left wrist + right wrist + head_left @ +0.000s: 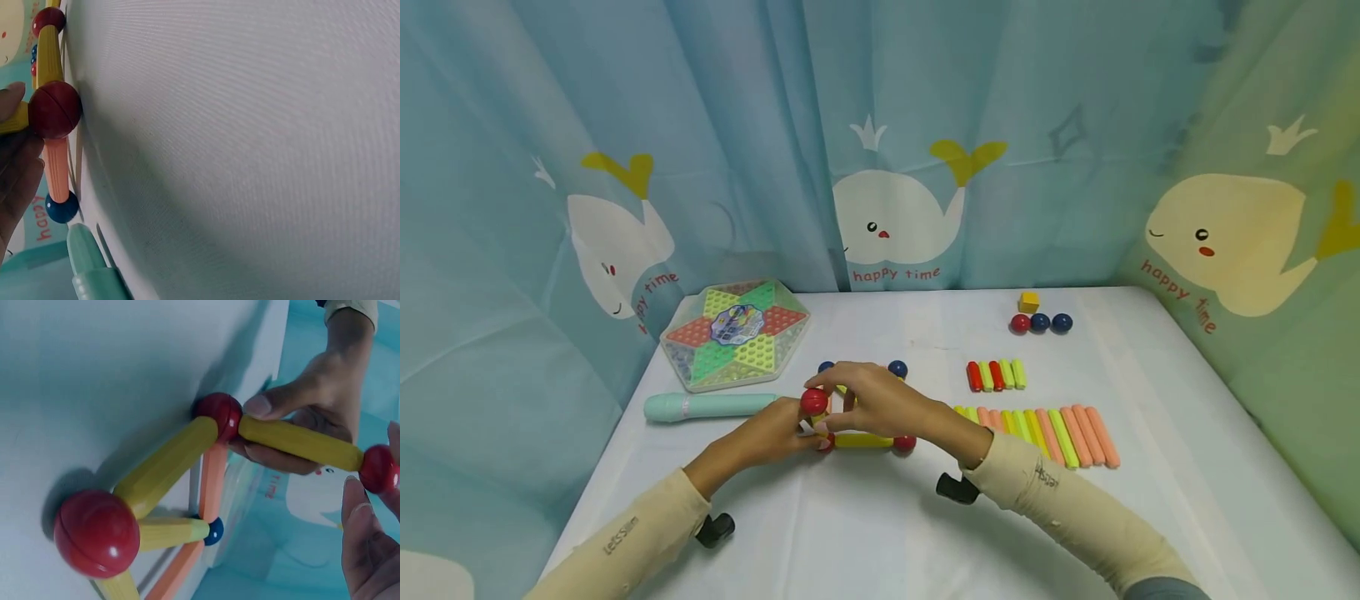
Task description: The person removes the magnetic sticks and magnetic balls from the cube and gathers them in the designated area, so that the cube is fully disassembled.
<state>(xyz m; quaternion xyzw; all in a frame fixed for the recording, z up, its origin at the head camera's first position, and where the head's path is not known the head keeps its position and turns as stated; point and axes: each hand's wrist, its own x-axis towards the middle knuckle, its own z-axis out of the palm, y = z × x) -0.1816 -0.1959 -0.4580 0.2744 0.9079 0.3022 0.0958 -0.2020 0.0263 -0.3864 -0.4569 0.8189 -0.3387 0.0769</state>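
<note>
A frame of rods and balls lies on the table, with a yellow rod (862, 440) along its near side between two red balls. From its near-left red ball (219, 417) another yellow rod (300, 442) stands up. My left hand (775, 433) grips this upright rod low down, close to that ball. At the rod's top, my right hand (880, 400) pinches a red ball (378, 469) between thumb and fingers; the ball touches the rod's end. Orange rods (212, 481) and blue balls (897, 367) form the farther part, partly hidden behind my right hand.
Right of the frame lies a row of long rods (1067, 437), with short rods (996, 375) behind. Farther back are loose balls (1040, 323) and a yellow cube (1028, 302). On the left are a mint-green tube (715, 406) and a star-patterned game board (737, 329).
</note>
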